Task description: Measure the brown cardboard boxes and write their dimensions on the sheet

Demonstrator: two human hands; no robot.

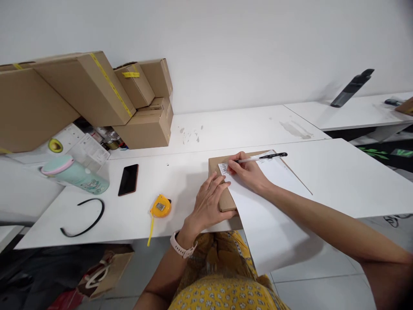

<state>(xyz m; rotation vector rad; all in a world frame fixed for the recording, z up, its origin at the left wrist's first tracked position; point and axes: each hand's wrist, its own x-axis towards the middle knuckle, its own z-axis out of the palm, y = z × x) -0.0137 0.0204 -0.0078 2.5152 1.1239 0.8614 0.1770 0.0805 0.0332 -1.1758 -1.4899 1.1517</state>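
Note:
A flat brown cardboard package (226, 200) lies on the white table (338, 172) in front of me, with a white paper sheet (267, 215) draped over its right part and hanging past the table edge. My left hand (209, 200) rests flat on the package, fingers spread, holding it down. My right hand (247, 172) grips a pen (261, 158), with its tip at a small white label (223, 168) on the package's far left corner.
A yellow tape measure (160, 206), black phone (128, 179), black headband (84, 217) and mint tumbler (75, 174) lie to the left. Stacked cardboard boxes (97, 94) fill the back left. A dark handheld device (351, 88) stands on the far right table.

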